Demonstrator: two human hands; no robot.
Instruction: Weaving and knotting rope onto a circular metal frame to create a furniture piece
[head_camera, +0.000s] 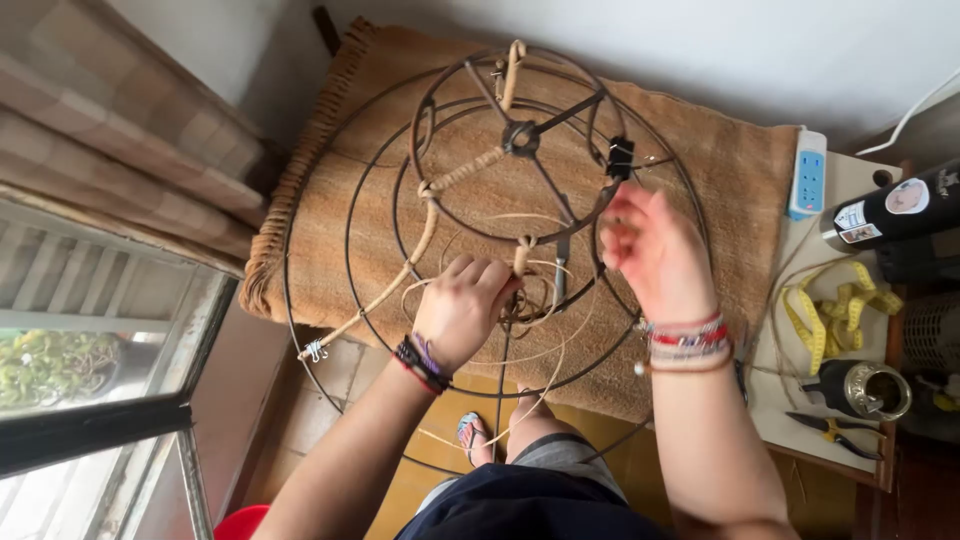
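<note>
Resting on a brown woven mat (700, 190), a round metal wire frame (350, 215) of concentric rings and spokes is seen from above, its hub (520, 136) just beyond both hands. The left hand (465, 305) is closed in a pinch on a thin pale rattan strand (545, 385) at a knot on the vertical spoke (521, 255), directly below the hub. The right hand (650, 250) is raised beside the frame's right rim, its fingers curled; it is blurred, so whether anything is gripped cannot be told. The strand is looped loosely under the frame, trailing toward the person's knees, and its free end cannot be traced. One spoke running down to the left is already wrapped in rattan (420, 250), its long axis slanting from the hub toward the lower left rim. The left hand is the nearer to the knot. A black binder clip (620, 157) is fixed on a ring near the right fingertips. A yellow tape measure (835, 310), pliers (835, 430) and a power strip (808, 175) are laid at the right.
</note>
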